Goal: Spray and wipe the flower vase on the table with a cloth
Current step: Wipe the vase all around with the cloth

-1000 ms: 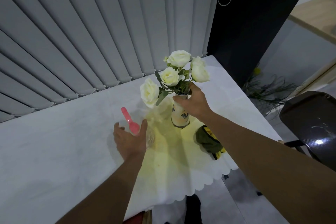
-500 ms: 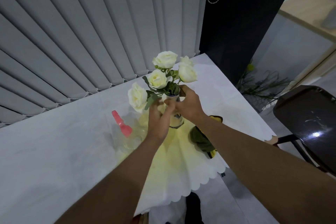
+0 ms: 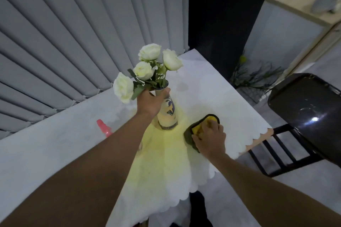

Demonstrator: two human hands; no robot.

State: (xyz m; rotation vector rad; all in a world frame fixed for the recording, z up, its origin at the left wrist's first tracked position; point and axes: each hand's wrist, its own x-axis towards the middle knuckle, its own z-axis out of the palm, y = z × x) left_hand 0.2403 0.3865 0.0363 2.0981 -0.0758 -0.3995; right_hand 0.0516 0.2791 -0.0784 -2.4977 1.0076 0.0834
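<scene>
A slim cream vase (image 3: 168, 116) with blue markings stands upright on the white-clothed table (image 3: 55, 145), holding several white roses (image 3: 147, 68). My left hand (image 3: 150, 102) grips the vase at its neck, just under the flowers. To the right of the vase lies a dark green and yellow cloth (image 3: 200, 125); my right hand (image 3: 210, 137) rests on it with fingers closed over its yellow part. A spray bottle with a pink head (image 3: 103, 130) stands left of the vase, its body hidden behind my left forearm.
Grey vertical blinds (image 3: 73, 42) hang behind the table. The table's scalloped edge (image 3: 254, 140) is close to my right hand. A dark chair (image 3: 306, 116) stands to the right, with a plant (image 3: 252, 77) on the floor behind it.
My left hand went from the spray bottle to the vase neck. My right hand let go of the vase and came down onto the cloth.
</scene>
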